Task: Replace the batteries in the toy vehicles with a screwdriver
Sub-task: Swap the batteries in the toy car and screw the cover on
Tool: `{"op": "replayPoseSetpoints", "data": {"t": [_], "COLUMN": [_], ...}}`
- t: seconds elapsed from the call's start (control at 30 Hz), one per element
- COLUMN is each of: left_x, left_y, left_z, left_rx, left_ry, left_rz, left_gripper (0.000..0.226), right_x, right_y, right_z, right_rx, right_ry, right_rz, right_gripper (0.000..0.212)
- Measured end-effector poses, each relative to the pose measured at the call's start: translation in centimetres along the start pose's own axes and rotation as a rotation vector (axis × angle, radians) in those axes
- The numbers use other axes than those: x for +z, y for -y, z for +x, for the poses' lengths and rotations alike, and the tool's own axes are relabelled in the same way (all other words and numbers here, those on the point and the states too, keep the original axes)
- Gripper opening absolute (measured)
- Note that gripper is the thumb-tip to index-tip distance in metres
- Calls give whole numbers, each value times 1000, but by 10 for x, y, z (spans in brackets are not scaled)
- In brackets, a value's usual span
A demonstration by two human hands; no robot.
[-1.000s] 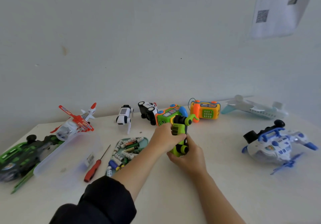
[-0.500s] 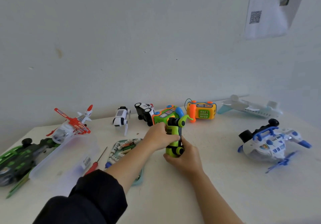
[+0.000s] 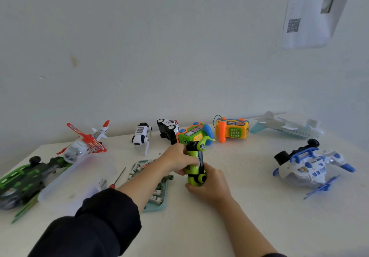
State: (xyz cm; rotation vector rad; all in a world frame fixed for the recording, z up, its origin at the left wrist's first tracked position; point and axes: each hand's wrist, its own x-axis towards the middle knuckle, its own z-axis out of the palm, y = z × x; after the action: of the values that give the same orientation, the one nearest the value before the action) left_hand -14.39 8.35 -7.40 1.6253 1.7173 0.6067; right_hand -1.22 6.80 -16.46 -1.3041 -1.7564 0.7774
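A lime-green toy vehicle with black wheels [image 3: 194,164] stands on end at the middle of the table. My left hand [image 3: 175,160] grips its upper left side. From below and behind, my right hand [image 3: 209,183] holds its lower end. A red-handled screwdriver [image 3: 117,179] lies on the table left of my left forearm, its handle partly hidden by my sleeve. A teal tray [image 3: 159,203] with several batteries [image 3: 139,167] sits under my left forearm.
A clear plastic lid [image 3: 79,179] and a green-black helicopter [image 3: 26,179] lie at the left, a red-white plane [image 3: 87,143] behind them. A white robot dog [image 3: 140,135], a black-white car [image 3: 167,129], a green toy [image 3: 194,134], an orange phone [image 3: 232,130] and a white airliner [image 3: 287,128] line the wall. A blue-white plane [image 3: 311,167] sits right.
Both hands keep their hold on the green toy vehicle, and it stays upright in the same spot. The head camera has shifted a little; nothing else on the table moved.
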Motion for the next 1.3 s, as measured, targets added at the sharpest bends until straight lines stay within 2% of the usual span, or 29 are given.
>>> {"op": "replayPoseSetpoints", "data": {"t": [0.1,0.13,0.17,0.3,0.33,0.43,0.53,0.63,0.7,0.8,0.83,0.9,0.97,1.03,1.13,1.2,1.3], "left_x": [-8,-7,-7,-12,-12,-6,-1,-8,-21,-55,-68,-91,-106,-109,-98,-89,-87], "left_y": [4,9,15,31,32,33,31,30,34,43,46,54,70,88,106,109,106], "left_z": [-8,-9,-9,-3,0,6,7,5,3,-9,-15,-31,-47,-52,-58,-59,-59], "left_rx": [-83,-93,-86,-48,-50,-45,-33,12,11,-79,-144,-348,-533,-626,-674,-641,-653], "left_ry": [230,260,240,-6,-55,-181,-247,-233,-244,-298,-303,-225,-84,33,143,143,155], "left_rz": [256,279,266,102,116,386,427,382,405,468,490,533,655,741,880,1022,990], "left_gripper": [22,25,28,32,32,43,50,22,29,15,17,18,21,32,34,30,15], "right_x": [-4,-6,-7,-6,-6,-10,-9,-10,-11,-11,-11,-9,-6,-5,-2,1,1], "right_y": [-1,-1,0,1,0,0,1,1,1,2,2,4,5,4,3,1,-1], "right_z": [3,4,5,4,5,5,4,4,4,4,4,2,1,2,2,1,2], "right_rx": [33,38,41,47,48,45,28,23,34,48,44,16,-25,-55,-86,-108,-101], "right_ry": [-101,-125,-139,-166,-176,-182,-157,-171,-175,-154,-153,-161,-168,-183,-128,-108,-102], "right_rz": [63,80,94,150,175,229,233,227,237,228,224,199,63,-110,-280,-347,-380], "right_gripper": [36,35,35,36,38,40,42,44,52,60,61,70,85,93,100,98,100]}}
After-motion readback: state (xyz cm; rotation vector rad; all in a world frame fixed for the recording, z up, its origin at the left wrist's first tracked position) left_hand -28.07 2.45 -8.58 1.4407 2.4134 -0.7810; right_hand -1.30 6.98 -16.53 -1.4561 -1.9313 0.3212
